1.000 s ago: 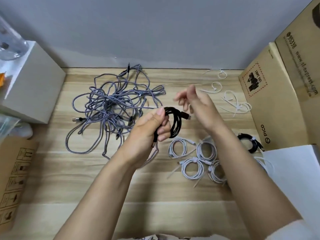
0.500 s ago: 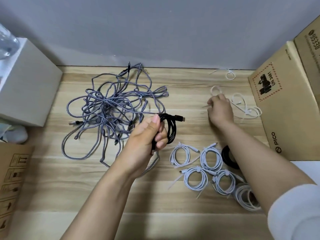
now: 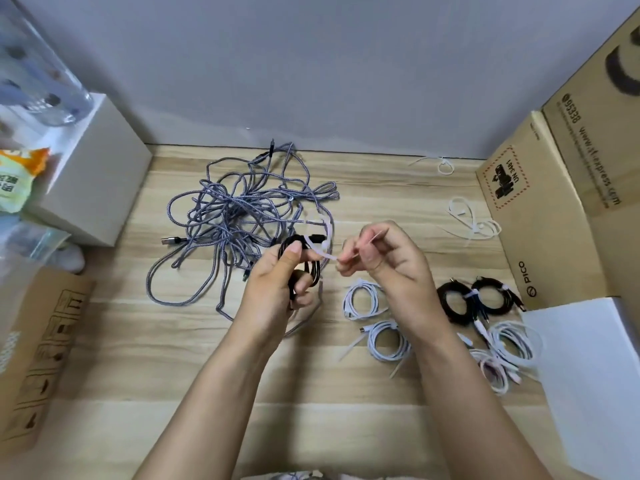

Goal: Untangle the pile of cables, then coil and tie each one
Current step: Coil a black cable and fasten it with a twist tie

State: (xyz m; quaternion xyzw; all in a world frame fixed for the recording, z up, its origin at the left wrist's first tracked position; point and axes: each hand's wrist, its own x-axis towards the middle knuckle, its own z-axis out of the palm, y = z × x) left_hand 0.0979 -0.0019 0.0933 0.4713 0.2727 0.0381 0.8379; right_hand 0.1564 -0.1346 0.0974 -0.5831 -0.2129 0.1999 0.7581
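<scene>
Above the desk, your left hand clamps the black cable coil so its loops stay together; your right hand pinches a white zip tie at the coil, apparently for binding. Grey cable tangle waits behind.

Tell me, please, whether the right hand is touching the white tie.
Touching. The head view shows the right hand pinching one end of the white tie between its fingertips.

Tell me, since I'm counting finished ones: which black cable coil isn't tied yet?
The black coil held in the left hand; the two black coils on the table already carry white ties.
</scene>
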